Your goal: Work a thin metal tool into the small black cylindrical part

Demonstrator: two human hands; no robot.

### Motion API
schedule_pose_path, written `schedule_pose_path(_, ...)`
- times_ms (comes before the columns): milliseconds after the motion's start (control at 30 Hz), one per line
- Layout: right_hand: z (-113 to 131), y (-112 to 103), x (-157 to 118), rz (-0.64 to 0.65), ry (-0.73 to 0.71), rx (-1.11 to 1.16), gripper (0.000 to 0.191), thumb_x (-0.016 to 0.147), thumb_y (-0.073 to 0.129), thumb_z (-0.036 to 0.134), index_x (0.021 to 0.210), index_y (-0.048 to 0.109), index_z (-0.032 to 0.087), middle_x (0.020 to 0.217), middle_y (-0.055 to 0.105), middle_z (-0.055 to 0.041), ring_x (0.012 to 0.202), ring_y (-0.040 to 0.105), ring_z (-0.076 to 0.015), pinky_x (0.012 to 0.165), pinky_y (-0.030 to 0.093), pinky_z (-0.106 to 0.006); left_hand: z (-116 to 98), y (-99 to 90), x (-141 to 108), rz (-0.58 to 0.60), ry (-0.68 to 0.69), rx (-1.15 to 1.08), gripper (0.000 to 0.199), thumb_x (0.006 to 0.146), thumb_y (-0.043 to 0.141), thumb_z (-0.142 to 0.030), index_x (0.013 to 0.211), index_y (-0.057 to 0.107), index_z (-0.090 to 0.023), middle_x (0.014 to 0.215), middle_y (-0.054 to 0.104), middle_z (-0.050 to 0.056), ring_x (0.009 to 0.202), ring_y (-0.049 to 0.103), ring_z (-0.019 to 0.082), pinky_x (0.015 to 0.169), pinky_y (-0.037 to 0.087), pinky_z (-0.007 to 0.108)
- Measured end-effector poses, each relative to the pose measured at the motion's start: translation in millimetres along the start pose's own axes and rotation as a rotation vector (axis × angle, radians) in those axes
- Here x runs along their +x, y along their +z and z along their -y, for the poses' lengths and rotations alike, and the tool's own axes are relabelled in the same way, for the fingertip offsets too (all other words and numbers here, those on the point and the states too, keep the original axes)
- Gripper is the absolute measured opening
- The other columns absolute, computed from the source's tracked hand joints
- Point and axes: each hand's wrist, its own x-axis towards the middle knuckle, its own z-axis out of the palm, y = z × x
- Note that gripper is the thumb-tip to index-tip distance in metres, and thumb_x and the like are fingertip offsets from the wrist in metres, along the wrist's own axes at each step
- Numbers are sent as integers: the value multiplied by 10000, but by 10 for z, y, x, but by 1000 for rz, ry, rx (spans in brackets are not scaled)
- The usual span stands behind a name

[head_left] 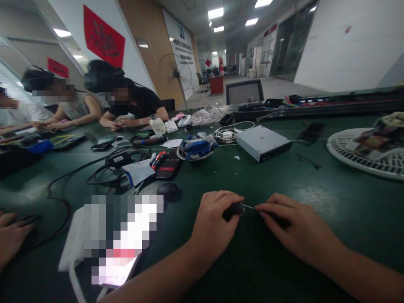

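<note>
Low over the green table [176,265], my left hand [214,221] is wrapped around a small dark cylindrical object [240,207] with a shiny end facing right. From that end a thin pale wire or rod [249,206] runs across to my right hand [293,219]. The thumb and fingertips of my right hand pinch its far end. Most of the dark object is hidden inside my left palm, so its exact kind does not show. A black mouse [167,190] lies left of my left hand.
Behind my hands stand a metal bowl [197,158] with blue-white gloves and a grey disc drive [263,141]. A white fan grille [356,158] lies right. A lit phone [135,235], cables [94,174] and another person's hand [14,235] are left. Several people sit beyond.
</note>
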Motion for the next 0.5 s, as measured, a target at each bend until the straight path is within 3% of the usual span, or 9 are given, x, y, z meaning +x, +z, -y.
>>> schedule_pose_path(167,21,-10,-1,64,-92,14,297,934,540,187,1164,712,261,968,681,-48,710,660,-134,591,545,-251,-1,7,-9,15,0,6,355,784,724,-71,1058,724,-296,1104,738,-19,1054,645,213,953,457,434)
schedule_pose_path(267,14,8,-10,16,-56,-34,298,955,521,216,1189,699,265,978,683,-51,726,670,-145,610,553,-267,-11,6,-16,62,40,-1,367,806,726,-94,1103,722,-309,1133,738,-22,1064,645,206,969,442,433)
schedule_pose_path(500,16,40,-24,76,-12,-127,272,944,521,242,1164,678,275,919,672,-22,668,659,-138,569,512,-272,-21,0,-22,39,0,20,402,813,745,-113,1158,708,-316,1165,727,-27,1081,629,202,973,427,429)
